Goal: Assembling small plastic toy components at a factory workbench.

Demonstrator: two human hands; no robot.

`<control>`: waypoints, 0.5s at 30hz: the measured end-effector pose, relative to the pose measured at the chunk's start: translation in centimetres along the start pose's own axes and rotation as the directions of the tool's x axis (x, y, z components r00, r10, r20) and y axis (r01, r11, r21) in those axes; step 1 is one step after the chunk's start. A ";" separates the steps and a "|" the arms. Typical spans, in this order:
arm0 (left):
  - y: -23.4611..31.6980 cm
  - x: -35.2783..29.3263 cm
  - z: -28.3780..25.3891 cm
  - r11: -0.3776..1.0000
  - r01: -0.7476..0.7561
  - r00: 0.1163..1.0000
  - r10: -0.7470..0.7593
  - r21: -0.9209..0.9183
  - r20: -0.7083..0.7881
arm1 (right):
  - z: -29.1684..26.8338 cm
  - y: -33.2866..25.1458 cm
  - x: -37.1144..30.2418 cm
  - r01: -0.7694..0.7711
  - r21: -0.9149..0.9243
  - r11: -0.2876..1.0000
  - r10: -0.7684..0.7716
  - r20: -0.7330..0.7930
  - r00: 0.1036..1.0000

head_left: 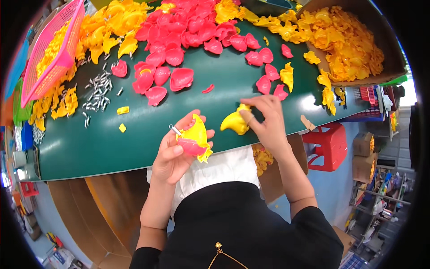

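Right hand (268, 119), yellow piece (234, 123) — partly covered

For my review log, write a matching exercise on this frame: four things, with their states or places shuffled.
1. Left hand
2. Right hand
3. Pink mesh basket
4. Red plastic stool

A. On the floor
B. Holding a yellow-and-pink piece
C. Containing yellow pieces
D. Fingertips on a curved yellow piece

Pairs: 1-B; 2-D; 3-C; 4-A
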State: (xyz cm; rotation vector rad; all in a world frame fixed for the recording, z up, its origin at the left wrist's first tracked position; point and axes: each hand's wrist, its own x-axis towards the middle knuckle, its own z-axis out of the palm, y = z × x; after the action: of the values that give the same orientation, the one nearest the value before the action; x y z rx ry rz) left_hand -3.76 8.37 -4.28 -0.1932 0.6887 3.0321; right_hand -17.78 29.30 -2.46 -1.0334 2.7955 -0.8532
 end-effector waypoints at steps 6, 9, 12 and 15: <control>0.0 -0.6 0.6 0.996 -0.034 0.996 0.040 0.084 -0.076 | -1.8 0.0 0.0 0.365 0.124 0.923 -0.385 0.253 0.888; -0.4 -0.6 0.4 0.974 -0.079 0.993 0.095 0.213 -0.068 | -0.9 0.2 0.3 0.353 0.182 0.918 -0.391 0.250 0.886; -1.1 -0.3 0.7 0.909 -0.180 0.978 0.207 0.376 -0.033 | -0.4 -1.8 -0.2 0.165 0.414 0.895 -0.243 0.145 0.959; -1.7 -0.4 1.3 0.859 -0.255 0.962 0.271 0.445 0.028 | 0.7 -4.5 -1.2 0.025 0.691 0.722 -0.111 0.081 0.991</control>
State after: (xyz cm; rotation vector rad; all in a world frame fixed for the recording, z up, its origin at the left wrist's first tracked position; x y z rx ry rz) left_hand -3.42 10.43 -3.76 -0.1478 1.5010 3.0040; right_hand -14.05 26.89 -0.96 -0.9861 2.0273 -1.6079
